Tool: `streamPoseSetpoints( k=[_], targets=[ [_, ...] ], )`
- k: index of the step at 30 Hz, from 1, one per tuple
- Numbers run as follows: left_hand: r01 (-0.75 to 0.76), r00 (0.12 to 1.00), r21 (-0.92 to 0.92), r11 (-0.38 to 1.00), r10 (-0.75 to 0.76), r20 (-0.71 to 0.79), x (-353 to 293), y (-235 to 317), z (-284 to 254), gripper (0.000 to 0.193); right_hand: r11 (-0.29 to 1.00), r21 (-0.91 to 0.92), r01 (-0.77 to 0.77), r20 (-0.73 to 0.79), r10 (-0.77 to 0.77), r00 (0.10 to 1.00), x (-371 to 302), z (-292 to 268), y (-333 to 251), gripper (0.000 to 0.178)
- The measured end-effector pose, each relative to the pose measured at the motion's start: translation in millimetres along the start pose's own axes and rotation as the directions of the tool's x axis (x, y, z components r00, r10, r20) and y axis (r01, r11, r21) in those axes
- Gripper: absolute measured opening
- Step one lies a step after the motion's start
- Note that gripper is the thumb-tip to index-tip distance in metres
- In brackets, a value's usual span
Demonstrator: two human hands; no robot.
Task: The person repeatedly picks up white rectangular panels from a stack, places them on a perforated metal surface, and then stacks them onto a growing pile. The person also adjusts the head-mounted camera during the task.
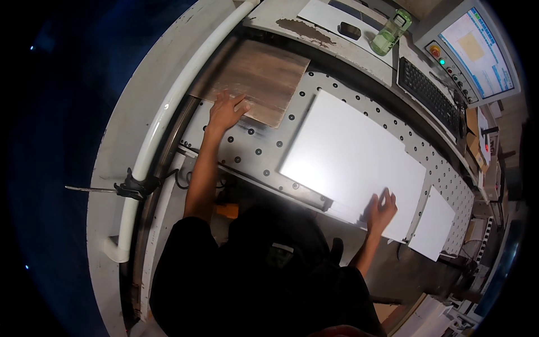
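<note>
My left hand [226, 111] lies with its fingers spread on the near edge of a brown wood-grain panel [266, 70] at the far left of the metal table. On the near right part of a large white panel [342, 140] rests my right hand [383, 211], fingers apart and nothing gripped. A step in the white outline suggests more than one white sheet there, but I cannot tell for sure. Farther right is a smaller white panel [435, 224], apart from both hands. Dark round studs dot the metal table [264, 140] beneath the panels.
A thick white rail [168, 104] with a black clamp [135, 185] runs along the left. Behind the table stand a green bottle [391, 33], a small dark oblong object [350, 30], a black keyboard [429, 92] and a lit screen [476, 50] with control buttons beside it.
</note>
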State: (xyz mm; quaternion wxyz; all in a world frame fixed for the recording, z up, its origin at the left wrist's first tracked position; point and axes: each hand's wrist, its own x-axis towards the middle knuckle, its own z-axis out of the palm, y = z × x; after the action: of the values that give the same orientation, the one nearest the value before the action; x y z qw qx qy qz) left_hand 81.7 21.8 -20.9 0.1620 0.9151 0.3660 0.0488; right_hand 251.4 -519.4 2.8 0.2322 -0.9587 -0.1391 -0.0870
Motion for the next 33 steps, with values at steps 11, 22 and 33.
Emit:
streamPoseSetpoints(
  k=[11,22,33],
  targets=[
    [-0.090,0.913,-0.346,0.934,-0.061,-0.403,-19.9,-12.5,-30.3,0.066,0.838,0.186,0.514,0.467,-0.535,0.704,15.7,95.3,-199.5,0.064],
    [0.337,0.898,-0.254,0.906,-0.391,-0.201,-88.3,38.5,66.0,0.112,0.653,0.295,0.697,0.277,-0.757,0.592,29.6,167.3,-266.7,0.059],
    [0.507,0.832,-0.220,0.833,-0.540,-0.128,22.9,-20.3,38.3,0.124,0.647,0.368,0.668,0.226,-0.759,0.610,77.8,226.4,-354.9,0.055]
  ],
)
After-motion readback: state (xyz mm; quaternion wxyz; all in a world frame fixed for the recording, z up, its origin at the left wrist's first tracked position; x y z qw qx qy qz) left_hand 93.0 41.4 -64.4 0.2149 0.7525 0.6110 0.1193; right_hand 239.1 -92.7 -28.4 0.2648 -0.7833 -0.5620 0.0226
